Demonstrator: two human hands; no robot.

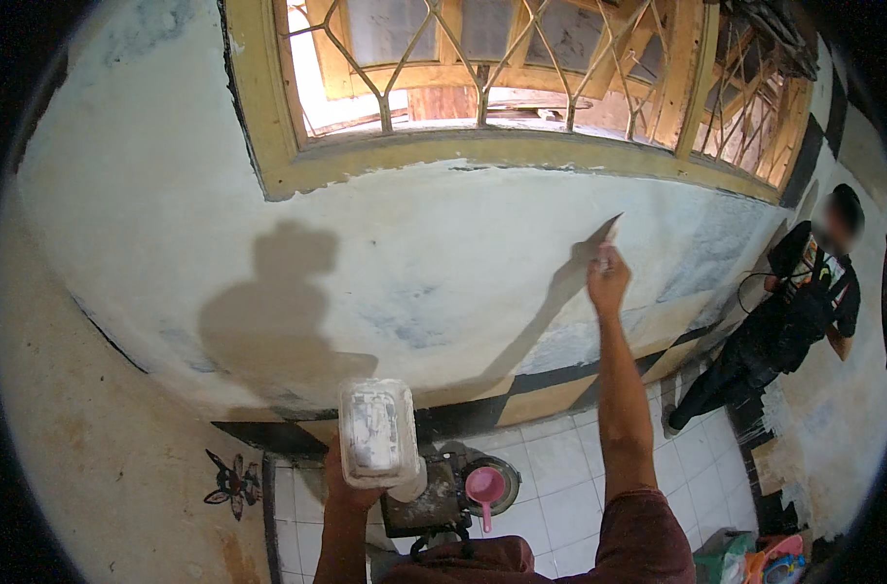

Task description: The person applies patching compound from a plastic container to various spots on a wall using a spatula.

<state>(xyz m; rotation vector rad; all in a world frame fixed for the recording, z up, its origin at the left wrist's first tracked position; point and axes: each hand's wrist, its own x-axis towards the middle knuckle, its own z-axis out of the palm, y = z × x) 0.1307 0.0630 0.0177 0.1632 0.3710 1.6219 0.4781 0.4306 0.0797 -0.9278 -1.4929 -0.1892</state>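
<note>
My left hand (352, 482) grips a rectangular plastic tub (377, 428) from its left and lower side. White paint or filler smears the tub's inside and rim. My right arm reaches up to the wall (463, 253) below the window. In the closed fingers of my right hand (609, 280) is a small pale tool (612, 232) with a narrow end, at or close to the wall surface. Its kind is too small to make out. Uneven white covers the wall, with bluish-grey patches showing.
Above is a yellow window frame (385, 161) with metal bars. Below me stand a dark, stained stool-like surface (424, 506) and a pink dipper (484, 484) over a round container. A person (794, 302) in dark clothes stands at the right. Colourful items (775, 560) lie lower right.
</note>
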